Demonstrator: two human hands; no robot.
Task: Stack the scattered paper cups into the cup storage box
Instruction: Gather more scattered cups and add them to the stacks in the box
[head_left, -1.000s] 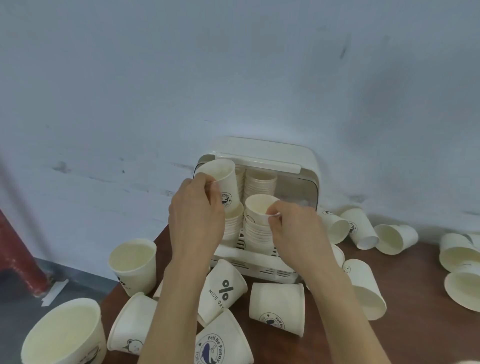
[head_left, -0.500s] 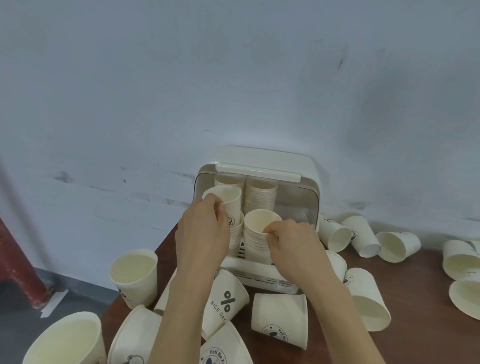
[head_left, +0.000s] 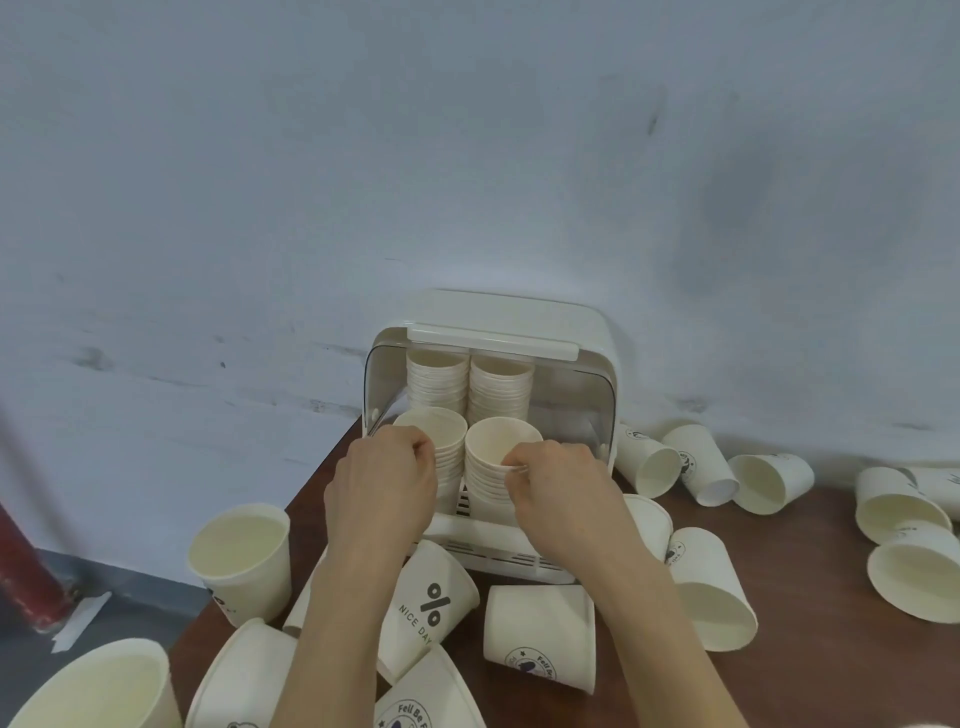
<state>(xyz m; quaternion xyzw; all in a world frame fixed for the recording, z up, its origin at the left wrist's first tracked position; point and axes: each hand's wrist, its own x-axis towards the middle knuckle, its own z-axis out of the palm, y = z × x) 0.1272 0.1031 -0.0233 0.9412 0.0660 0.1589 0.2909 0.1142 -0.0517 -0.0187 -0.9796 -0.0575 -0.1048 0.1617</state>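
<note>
- Nearest edge: an upright cup (head_left: 98, 691) is standing bottom left, mouth up; a second cup (head_left: 244, 675) is lying beside it.
- On the brown table (head_left: 831, 675), a "NICE DAY" cup (head_left: 428, 603) is lying tilted, long axis running from near-left to far-right. A "Fell Be" cup (head_left: 540, 636) is sitting just right of it, mouth away from the camera.
- A lone cup (head_left: 241, 561) is standing upright at the table's left corner, mouth up.
- Right of the arms, a large cup (head_left: 711, 592) is lying on its side, mouth pointing near-right.
- Left hand (head_left: 384, 483) is curling its fingers on the rim of the left front stack (head_left: 441, 452), gripping the top cup.
- Right hand (head_left: 561, 493) is pinching the rim of the right front stack (head_left: 493, 462).
- Both front stacks are standing upright, long axis vertical, mouths up, inside the cup storage box (head_left: 597, 364). The box is sitting open toward the camera against the wall (head_left: 467, 156).
- Two taller back stacks (head_left: 470, 384) are standing upright behind them, touching each other.
- Far right: several cups (head_left: 696, 467) are lying on their sides near the wall, mouths facing mostly near-right.
</note>
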